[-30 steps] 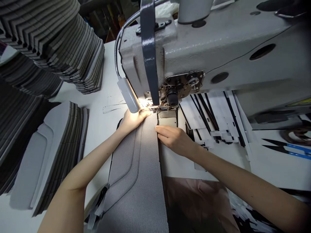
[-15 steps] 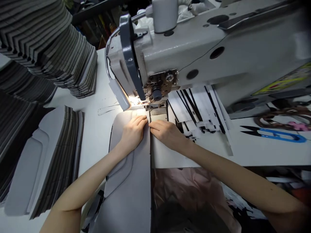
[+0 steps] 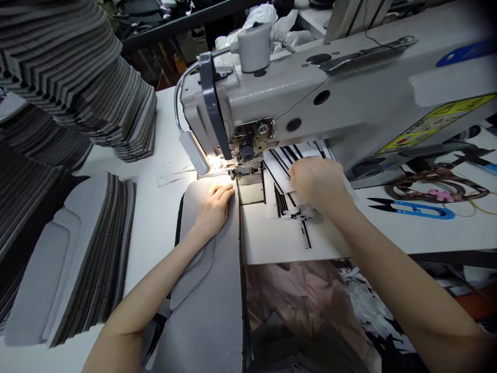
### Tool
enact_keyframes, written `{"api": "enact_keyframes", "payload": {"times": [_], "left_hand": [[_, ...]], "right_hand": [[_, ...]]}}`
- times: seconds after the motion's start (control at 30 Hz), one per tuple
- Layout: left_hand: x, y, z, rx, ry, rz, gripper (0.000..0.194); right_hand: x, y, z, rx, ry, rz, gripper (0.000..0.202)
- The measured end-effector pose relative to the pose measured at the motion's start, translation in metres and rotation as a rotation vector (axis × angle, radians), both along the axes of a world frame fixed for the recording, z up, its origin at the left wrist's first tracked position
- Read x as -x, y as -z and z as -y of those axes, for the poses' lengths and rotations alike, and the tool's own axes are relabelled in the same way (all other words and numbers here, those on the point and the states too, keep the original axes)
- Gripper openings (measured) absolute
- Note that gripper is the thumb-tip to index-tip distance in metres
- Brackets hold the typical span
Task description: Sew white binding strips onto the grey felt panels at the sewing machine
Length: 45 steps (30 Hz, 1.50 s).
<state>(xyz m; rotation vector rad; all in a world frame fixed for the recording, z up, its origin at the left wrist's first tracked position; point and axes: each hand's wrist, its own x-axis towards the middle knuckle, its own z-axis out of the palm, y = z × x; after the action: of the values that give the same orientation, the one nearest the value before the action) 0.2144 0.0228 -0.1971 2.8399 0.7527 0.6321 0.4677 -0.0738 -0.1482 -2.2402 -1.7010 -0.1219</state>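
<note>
The left hand [image 3: 213,211] rests open on the grey panel [image 3: 228,259], fingers together near its right edge; the right hand [image 3: 319,185] is curled over the strips [image 3: 279,202], and whether it grips one cannot be told. The panel lies left of the centre of the table [image 3: 267,243], its far end by the presser foot [image 3: 233,174], its near part running past the front edge. The lamp [image 3: 194,153] lights that far end.

Step in hand, as judged: one hand steadies the panel at the foot—the other attends to the strips. From this position, moving a strip calls for separating a single piece, with the panel kept flat and its edge undisturbed.

Outward: the strips lie right of the foot, the snips [image 3: 447,213] farther right, near the front edge. Stacked panels [image 3: 93,264] stand on the table's left side—a taller pile [image 3: 128,116] behind them.
</note>
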Motion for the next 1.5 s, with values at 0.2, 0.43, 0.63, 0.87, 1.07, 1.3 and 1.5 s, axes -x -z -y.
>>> {"api": "enact_keyframes", "payload": {"times": [0.2,0.43,0.63,0.87,1.07,1.3,1.5], "left_hand": [[0.001,-0.001,0.002,0.025,-0.012,0.0,0.038],[0.004,-0.003,0.003,0.071,-0.085,0.14,0.031],[0.008,-0.003,0.001,0.106,0.019,0.082,0.043],[0.004,-0.01,0.004,0.168,0.032,0.065,0.033],[0.001,-0.014,0.004,0.121,0.096,0.007,0.026],[-0.004,-0.02,0.005,0.023,0.12,-0.104,0.021],[-0.006,-0.018,0.001,-0.006,0.138,-0.069,0.016]], "right_hand": [[0.044,-0.02,0.067,0.064,-0.027,-1.036,0.036],[0.134,-0.009,0.117,0.794,-0.311,-2.111,0.044],[0.142,-0.011,0.111,0.801,-0.23,-2.033,0.037],[0.14,-0.011,0.113,0.783,-0.298,-1.805,0.02],[0.139,0.005,0.104,0.292,-0.413,-1.032,0.018],[0.15,0.031,0.1,0.198,-0.333,-1.091,0.064],[0.144,0.037,0.1,0.194,-0.359,-0.977,0.083]]}}
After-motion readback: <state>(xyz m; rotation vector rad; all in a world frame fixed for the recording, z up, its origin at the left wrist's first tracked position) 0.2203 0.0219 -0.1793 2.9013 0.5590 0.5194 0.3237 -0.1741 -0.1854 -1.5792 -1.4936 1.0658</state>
